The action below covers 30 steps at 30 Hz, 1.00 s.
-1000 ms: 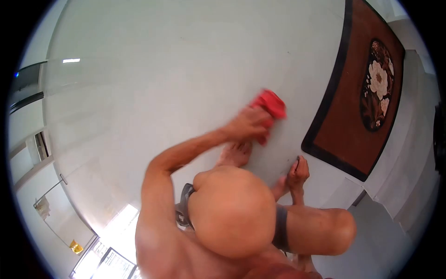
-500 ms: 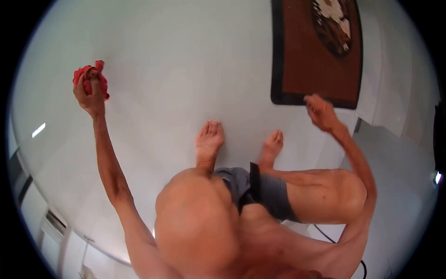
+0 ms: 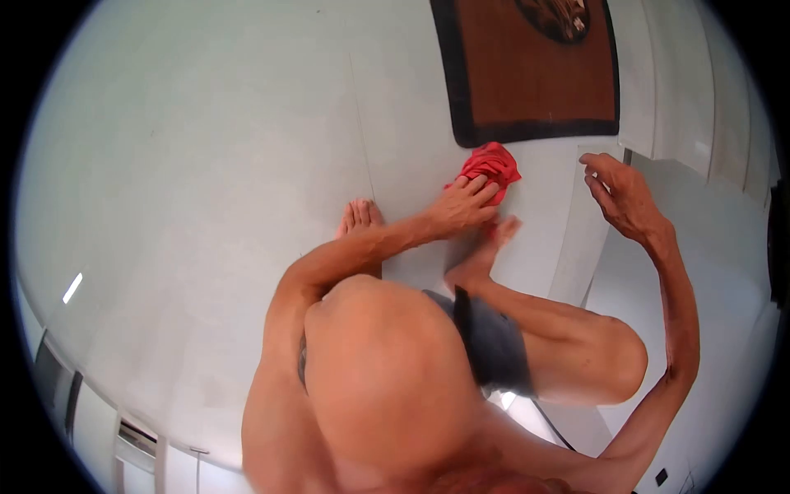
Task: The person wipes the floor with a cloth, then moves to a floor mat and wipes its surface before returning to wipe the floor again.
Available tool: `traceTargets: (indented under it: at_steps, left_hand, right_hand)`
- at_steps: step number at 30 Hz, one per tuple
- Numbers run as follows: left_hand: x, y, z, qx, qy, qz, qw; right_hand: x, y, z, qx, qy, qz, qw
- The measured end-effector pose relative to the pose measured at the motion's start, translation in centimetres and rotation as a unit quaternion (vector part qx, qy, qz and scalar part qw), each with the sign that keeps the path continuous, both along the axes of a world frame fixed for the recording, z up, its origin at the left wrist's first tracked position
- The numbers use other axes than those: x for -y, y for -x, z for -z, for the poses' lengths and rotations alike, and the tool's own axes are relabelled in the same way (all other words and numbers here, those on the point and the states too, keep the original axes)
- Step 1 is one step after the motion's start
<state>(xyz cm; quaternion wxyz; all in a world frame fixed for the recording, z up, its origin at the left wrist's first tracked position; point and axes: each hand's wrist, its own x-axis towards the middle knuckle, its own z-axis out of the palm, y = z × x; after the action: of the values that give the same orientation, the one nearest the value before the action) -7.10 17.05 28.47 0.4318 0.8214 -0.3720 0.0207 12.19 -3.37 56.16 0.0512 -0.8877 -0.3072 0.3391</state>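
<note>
Red cloth moved near mat, crumpled, left hand seemingly holding it, right hand half-open

red cloth, brown mat with black border, grey shorts, pale floor

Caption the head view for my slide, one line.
Left hand spread over a crumpled red cloth on the pale floor, near the brown mat; right hand empty.

Open floor, mat alongside
</note>
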Motion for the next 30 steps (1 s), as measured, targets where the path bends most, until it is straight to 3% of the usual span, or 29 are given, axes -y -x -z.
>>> traceTargets:
  at_steps: [1,4,6,7,9,13,16,19,20,21,23,25,30]
  left_hand:
    - [-0.7,0.4,0.1,0.019,-0.021,0.012,1.000]
    - [-4.7,-1.9,0.0,-0.116,-0.048,0.060,0.990]
    - [-8.9,-2.0,0.0,-0.223,-0.068,0.100,0.967]
    - [-12.9,-4.1,0.5,-0.092,-0.096,0.010,0.991]
    - [-21.5,-8.1,1.3,0.080,-0.154,-0.180,0.968]
    - [-42.8,-7.2,1.2,0.059,-0.245,-0.416,0.874]
    - [-56.2,-2.8,-0.8,0.018,-0.285,-0.562,0.776]
    - [-62.6,-0.3,-2.6,-0.024,-0.261,-0.652,0.712]
    - [-62.9,0.2,-3.3,-0.029,-0.241,-0.669,0.703]
    - [-62.1,0.9,-3.4,-0.029,-0.223,-0.681,0.697]
    - [-58.5,0.5,-4.4,-0.012,-0.175,-0.682,0.710]
    - [-51.6,0.2,-5.1,0.003,-0.110,-0.652,0.750]
    - [-28.6,-2.0,-5.7,-0.077,0.064,-0.441,0.892]
  right_hand:
    - [0.7,0.9,-0.5,-0.018,0.012,0.000,1.000]
    - [0.6,1.3,0.7,-0.026,0.047,-0.009,0.999]
    - [1.4,1.4,4.3,-0.032,0.034,-0.013,0.999]
    - [1.9,1.3,6.1,-0.039,0.028,-0.014,0.999]
    - [1.2,1.1,8.8,-0.038,0.013,-0.028,0.999]
    - [-0.1,1.0,12.6,0.047,-0.122,-0.063,0.989]
    - [-1.5,-0.6,12.7,0.054,-0.103,-0.001,0.993]
    - [0.4,-1.8,12.9,0.101,-0.020,0.042,0.994]
    - [0.9,-2.5,12.9,0.116,0.005,0.052,0.992]
    - [3.2,-2.5,15.3,0.110,-0.047,0.096,0.988]
    - [4.5,-3.6,16.2,0.067,0.000,0.104,0.992]
    - [4.1,-3.2,16.2,0.015,0.035,0.135,0.990]
    - [1.9,-2.1,17.4,0.028,0.064,0.033,0.997]
